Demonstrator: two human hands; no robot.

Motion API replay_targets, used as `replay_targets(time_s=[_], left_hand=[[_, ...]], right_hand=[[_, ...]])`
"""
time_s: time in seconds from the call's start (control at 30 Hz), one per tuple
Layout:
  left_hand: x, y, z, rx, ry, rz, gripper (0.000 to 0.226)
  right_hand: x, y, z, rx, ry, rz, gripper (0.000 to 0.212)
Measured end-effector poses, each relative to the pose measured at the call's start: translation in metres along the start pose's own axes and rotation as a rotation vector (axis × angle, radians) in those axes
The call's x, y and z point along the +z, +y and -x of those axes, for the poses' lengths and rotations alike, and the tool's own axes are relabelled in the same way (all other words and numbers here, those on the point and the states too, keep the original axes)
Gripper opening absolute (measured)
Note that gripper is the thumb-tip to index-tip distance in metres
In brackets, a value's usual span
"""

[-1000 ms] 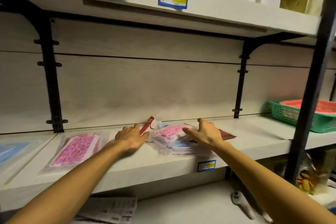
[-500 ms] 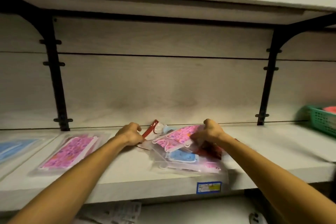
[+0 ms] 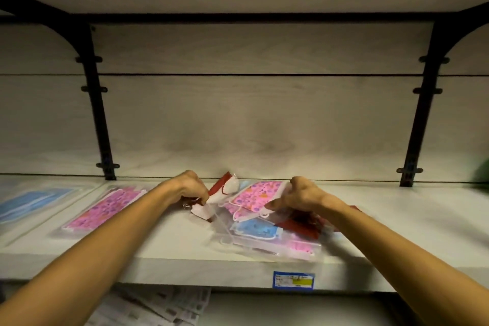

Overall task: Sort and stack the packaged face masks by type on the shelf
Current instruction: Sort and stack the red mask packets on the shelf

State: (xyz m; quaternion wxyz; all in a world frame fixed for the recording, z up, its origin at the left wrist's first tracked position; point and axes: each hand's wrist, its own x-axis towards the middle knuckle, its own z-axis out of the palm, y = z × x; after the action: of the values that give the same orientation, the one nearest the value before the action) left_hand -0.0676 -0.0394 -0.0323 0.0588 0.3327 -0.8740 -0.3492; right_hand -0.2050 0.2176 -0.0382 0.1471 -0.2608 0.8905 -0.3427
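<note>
Two sorted piles already lie on the left of the shelf (image 3: 158,251): at the far left, blurred, a flat pile of blue masks (image 3: 31,205), and just beside it a neat pile of pink patterned masks (image 3: 105,209) in clear wrappers. That much of the sorting looks done.

Further along, the left hand (image 3: 188,188) has its fingers curled and seems to pinch the corner of a red and white packet (image 3: 222,190), which stands tilted up against the edge of the heap. The fingertips are partly hidden, so the exact grip is hard to tell.

Next comes the unsorted heap (image 3: 264,230), lying mid-shelf near the front edge above a blue price label (image 3: 293,280). It mixes pink, blue and dark red packets, overlapping at odd angles. The right hand (image 3: 299,196) rests on its top, fingers curled and thumb stretched forward, holding the edge of the uppermost pink packet (image 3: 258,194), which is lifted off the rest.

By my judgement the job is perhaps half done: the whole heap is left to split, the red kinds have no pile of their own in view, and each pink or blue packet must join its pile on the left.
</note>
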Motion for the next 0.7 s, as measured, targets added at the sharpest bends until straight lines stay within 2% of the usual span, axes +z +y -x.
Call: replay_targets(time_s=[0.2,0.37,0.57,0.7], left_hand=[[-0.012,-0.001,0.012,0.011,0.176,0.039,0.015],[-0.022,0.006,0.029,0.039,0.286,0.040,0.003],[-0.029,0.018,0.037,0.138,0.409,0.071,0.011],[-0.025,0.014,0.036,0.150,0.456,0.122,0.008]], right_hand=[[-0.003,0.009,-0.009,-0.130,0.078,-0.119,0.081],[-0.016,0.008,-0.006,-0.108,0.149,-0.327,0.098],[-0.033,0.005,-0.010,-0.091,0.212,-0.632,0.077],[-0.032,0.004,-0.013,-0.084,0.203,-0.732,0.073]])
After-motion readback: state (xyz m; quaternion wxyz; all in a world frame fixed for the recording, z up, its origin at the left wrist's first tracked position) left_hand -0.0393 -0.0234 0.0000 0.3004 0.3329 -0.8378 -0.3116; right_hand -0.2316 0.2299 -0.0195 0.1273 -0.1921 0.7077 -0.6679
